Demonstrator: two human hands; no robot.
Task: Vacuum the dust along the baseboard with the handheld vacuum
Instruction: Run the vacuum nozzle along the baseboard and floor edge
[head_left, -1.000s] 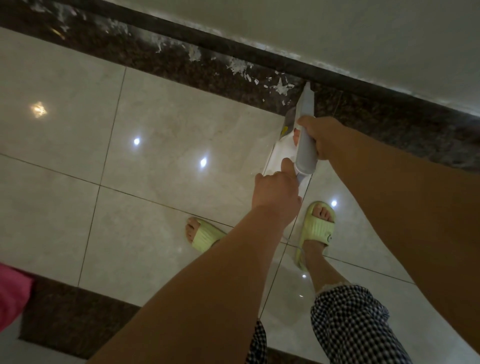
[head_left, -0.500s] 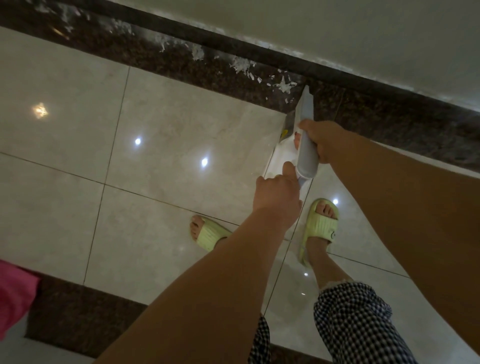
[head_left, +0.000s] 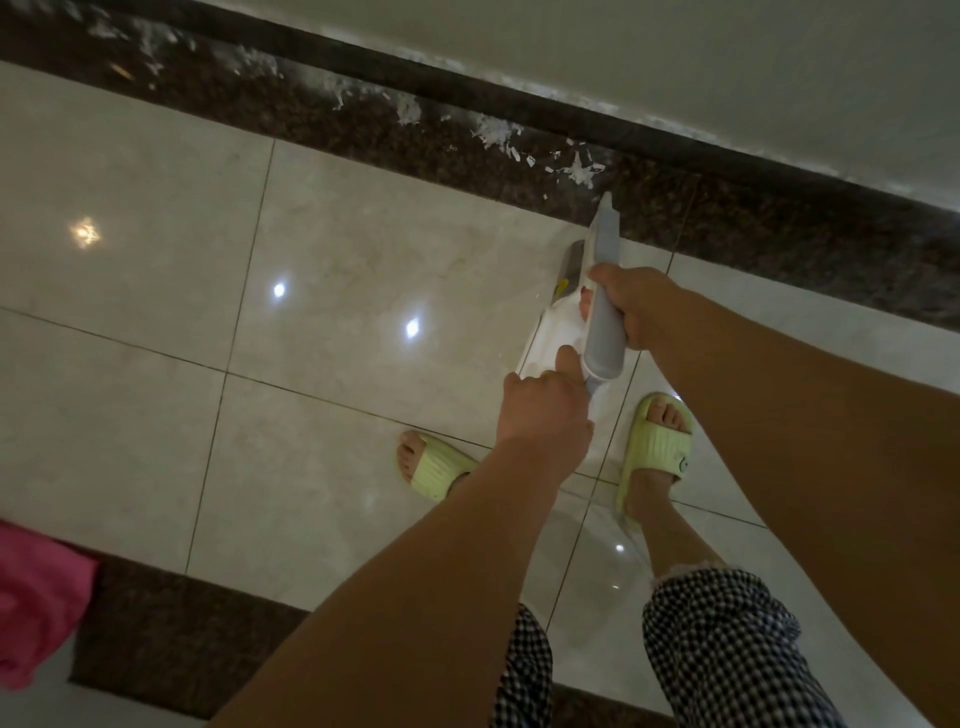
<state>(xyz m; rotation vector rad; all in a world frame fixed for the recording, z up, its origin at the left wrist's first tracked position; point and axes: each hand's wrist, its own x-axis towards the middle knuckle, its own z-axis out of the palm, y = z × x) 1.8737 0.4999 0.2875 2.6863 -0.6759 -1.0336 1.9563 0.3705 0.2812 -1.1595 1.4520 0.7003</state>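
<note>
Mid-task, by the look of it. Vacuum (head_left: 602, 291) held in both hands, nozzle tip down on the dark border strip (head_left: 779, 228) just short of the nearest white flakes (head_left: 579, 171). Right hand (head_left: 636, 306) wrapped round the grey handle; left hand (head_left: 543, 410) curled on the rear end of the white body, thumb up along it.

Done: border strip to the right of the nozzle looks free of flakes, so that stretch is probably finished. Left: flakes and dust scattered along the strip and against the baseboard (head_left: 467, 88) from the nozzle all the way to the far left edge of view, so well over half of the visible run. Pale dusty line along the top lip of the baseboard too; cannot tell if that is dust or paint.

Room: open tile floor (head_left: 337, 260) to the left, nothing near the sweep path. Hard edge is the baseboard itself, so best to keep the nozzle tip running parallel, touching the corner, not jabbing in. Slippers (head_left: 657, 447) well back from the strip. Pink cloth (head_left: 36, 597) at bottom left, well apart from the work line.
</note>
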